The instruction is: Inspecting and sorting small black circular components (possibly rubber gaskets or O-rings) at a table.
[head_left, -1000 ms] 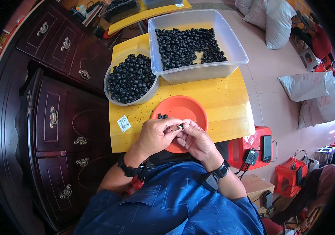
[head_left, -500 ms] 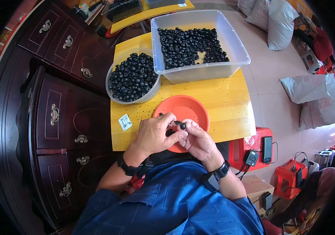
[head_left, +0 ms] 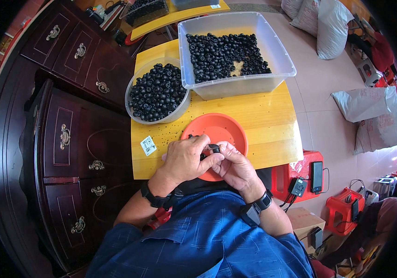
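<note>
R. hand (head_left: pixel 234 163) pinches sm. blk. part (head_left: pixel 214 148); L. hand (head_left: pixel 183 158) adj., curled, can't tell grip; orange bowl (head_left: pixel 224 127) below.

Dark wooden cabinet (head_left: pixel 80 139); pale tiled floor (head_left: pixel 316 99)

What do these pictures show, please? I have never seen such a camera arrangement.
There is no machine: these are a person's left hand and right hand, both bare. A wide camera worn on the head looks down, so straight edges bend. On the yellow table stand a large clear tub and a round tub, both holding many small black pieces. An orange bowl is below the hands. The right hand pinches one black piece in its fingers; the left is close beside it, its exact grip unclear.
</note>
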A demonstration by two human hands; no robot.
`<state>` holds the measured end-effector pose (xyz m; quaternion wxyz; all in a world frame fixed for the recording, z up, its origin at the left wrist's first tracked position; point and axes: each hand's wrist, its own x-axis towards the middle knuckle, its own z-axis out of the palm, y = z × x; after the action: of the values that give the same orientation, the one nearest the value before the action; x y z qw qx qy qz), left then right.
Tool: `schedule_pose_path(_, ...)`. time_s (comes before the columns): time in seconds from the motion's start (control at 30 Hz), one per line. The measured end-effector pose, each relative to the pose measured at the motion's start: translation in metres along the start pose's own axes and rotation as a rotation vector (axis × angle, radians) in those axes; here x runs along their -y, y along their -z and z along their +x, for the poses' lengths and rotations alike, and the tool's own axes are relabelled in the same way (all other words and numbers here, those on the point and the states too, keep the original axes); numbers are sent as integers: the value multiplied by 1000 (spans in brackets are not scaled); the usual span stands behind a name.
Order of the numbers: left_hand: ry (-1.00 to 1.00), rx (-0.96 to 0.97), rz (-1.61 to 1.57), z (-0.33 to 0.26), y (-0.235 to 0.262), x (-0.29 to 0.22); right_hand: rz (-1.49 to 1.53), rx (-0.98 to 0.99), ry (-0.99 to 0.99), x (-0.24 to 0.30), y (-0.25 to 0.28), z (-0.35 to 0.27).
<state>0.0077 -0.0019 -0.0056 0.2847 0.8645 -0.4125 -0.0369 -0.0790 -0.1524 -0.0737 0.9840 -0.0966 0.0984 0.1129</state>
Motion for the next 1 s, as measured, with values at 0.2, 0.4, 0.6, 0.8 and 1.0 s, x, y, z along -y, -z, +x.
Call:
schedule_pose_path(0.2, -14, -13, 9, -1, -4, 5, 13, -18, -3, -2, 2, 1)
schedule_pose_path(0.4, -13, -7, -10, 0, -2, 3, 24, -3, 3, -2, 1, 2)
schedule_pose_path(0.6, -15, -2, 31, 0, -5, 6, 5, -1, 7, -3, 5, 2)
schedule_pose_path(0.8, -38, -3, 40, -2, -12, 8, -10, -7, 60, -6, 9, 2)
schedule_pose_path(1.0, -2, 15, -23, -3, -7, 6, 19, -13, 60, -6, -3, 0)
